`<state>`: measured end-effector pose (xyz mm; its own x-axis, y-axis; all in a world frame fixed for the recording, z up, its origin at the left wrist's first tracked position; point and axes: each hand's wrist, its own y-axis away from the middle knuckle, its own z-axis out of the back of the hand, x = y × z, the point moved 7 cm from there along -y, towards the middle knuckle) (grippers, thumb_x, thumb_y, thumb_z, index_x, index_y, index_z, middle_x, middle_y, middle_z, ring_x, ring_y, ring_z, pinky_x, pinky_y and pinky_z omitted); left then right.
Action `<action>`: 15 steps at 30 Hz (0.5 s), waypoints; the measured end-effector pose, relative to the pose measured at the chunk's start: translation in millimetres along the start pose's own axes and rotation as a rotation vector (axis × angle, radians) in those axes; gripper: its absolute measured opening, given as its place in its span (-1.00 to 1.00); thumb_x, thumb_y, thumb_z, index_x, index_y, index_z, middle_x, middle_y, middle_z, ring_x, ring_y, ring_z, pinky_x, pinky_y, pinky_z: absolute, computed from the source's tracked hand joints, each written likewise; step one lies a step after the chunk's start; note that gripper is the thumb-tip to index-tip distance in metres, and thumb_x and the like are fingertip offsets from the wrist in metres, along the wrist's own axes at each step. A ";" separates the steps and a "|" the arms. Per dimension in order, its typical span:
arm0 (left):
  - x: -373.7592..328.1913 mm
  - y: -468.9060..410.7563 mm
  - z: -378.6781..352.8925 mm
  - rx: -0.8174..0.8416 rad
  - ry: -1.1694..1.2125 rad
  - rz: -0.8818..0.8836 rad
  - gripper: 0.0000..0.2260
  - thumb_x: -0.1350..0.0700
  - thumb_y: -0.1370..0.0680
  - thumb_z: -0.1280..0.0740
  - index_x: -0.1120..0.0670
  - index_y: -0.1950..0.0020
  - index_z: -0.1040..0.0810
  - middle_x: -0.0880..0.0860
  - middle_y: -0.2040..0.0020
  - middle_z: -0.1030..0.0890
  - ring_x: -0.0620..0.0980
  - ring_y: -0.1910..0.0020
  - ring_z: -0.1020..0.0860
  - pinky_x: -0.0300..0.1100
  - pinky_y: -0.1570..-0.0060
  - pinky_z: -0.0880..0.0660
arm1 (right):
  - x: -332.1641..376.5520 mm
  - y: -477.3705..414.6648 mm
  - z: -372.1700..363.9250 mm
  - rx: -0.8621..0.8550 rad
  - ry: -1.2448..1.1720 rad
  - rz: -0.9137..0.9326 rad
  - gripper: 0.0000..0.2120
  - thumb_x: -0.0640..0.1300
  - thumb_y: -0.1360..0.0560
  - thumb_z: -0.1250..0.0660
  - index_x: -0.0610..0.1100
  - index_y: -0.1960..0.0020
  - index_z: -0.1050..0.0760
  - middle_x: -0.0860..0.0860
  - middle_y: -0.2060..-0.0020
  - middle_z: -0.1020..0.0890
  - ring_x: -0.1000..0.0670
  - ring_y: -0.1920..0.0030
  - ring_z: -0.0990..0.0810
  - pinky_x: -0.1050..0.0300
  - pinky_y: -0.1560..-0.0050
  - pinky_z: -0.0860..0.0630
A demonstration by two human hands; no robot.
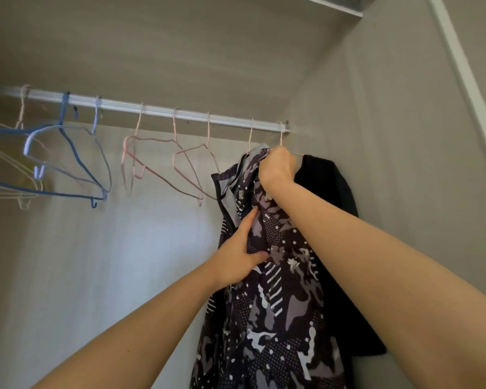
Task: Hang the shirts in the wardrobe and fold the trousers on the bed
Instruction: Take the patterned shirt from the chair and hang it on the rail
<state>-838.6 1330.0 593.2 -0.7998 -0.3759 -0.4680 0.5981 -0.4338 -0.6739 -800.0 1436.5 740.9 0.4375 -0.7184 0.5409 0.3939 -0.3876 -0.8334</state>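
Patterned shirt (281, 318) hung inside the wardrobe (390, 122), at the right end of the rail (152, 110), just in front of a black garment (328, 186) that sat against the right wall. Two pink hooks (250, 136) went over the rail above it; could not tell for sure which one carried the shirt.

Right hand (277, 167) was up at the collar, grip closed tight round bunched fabric at the hanger neck. Left hand (242, 256) was lower on the shirt front, thumb flat on the cloth and fingers tucked behind the front edge, a light pinch on the fabric.

Step judged: settling the shirt on its hanger, hanging nearly done. To do it well:
- check the hook was fully over the rail before loosening the top grip
- let the collar bunch spread so both shoulders sat on the hanger arms, else it would likely slide off one side
- draw the front edge down and straight with the left hand, gently, so the hanger did not tip
- keep it off the black garment's hanger to avoid a tangle

Empty pink hangers (163, 164) and blue hangers (68, 164) hung further left, free for the next shirts
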 end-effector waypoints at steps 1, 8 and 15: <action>2.4 1.9 -1.5 -0.007 -0.021 0.002 -0.16 0.21 -0.56 -0.37 -0.17 -0.58 0.15 -0.12 -0.53 -0.20 -0.19 -0.45 -0.25 -0.17 -0.50 -0.16 | -3.0 2.4 -4.1 0.011 0.013 0.009 -0.80 -0.34 -0.60 -0.16 -0.31 -0.14 -0.53 -0.20 -0.08 -0.60 -0.13 -0.08 -0.60 0.16 0.07 -0.52; 11.2 19.5 -5.4 -0.064 -0.073 -0.027 -0.22 0.35 -0.59 -0.25 -0.20 -0.58 0.09 -0.15 -0.51 -0.20 -0.18 -0.47 -0.21 -0.34 -0.40 -0.14 | -6.9 33.7 -10.4 0.002 0.314 0.395 -0.76 -0.30 -0.59 -0.14 -0.29 -0.23 -0.41 -0.21 -0.13 -0.48 -0.13 -0.10 -0.50 0.13 0.01 -0.47; 14.6 38.2 -2.8 -0.126 -0.025 -0.030 -0.30 0.33 -0.60 -0.21 -0.16 -0.59 0.01 -0.07 -0.55 -0.22 -0.12 -0.49 -0.24 -0.10 -0.51 -0.16 | -8.8 84.6 -4.9 0.006 0.549 0.560 -0.46 -0.02 -0.63 -0.09 -0.21 -0.52 -0.09 -0.24 -0.38 -0.31 -0.23 -0.34 -0.34 -0.15 -0.20 -0.46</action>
<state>-827.5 1310.2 559.0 -0.8150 -0.3854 -0.4327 0.5612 -0.3393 -0.7549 -774.5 1407.2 665.1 0.1107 -0.9893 -0.0947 0.2378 0.1189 -0.9640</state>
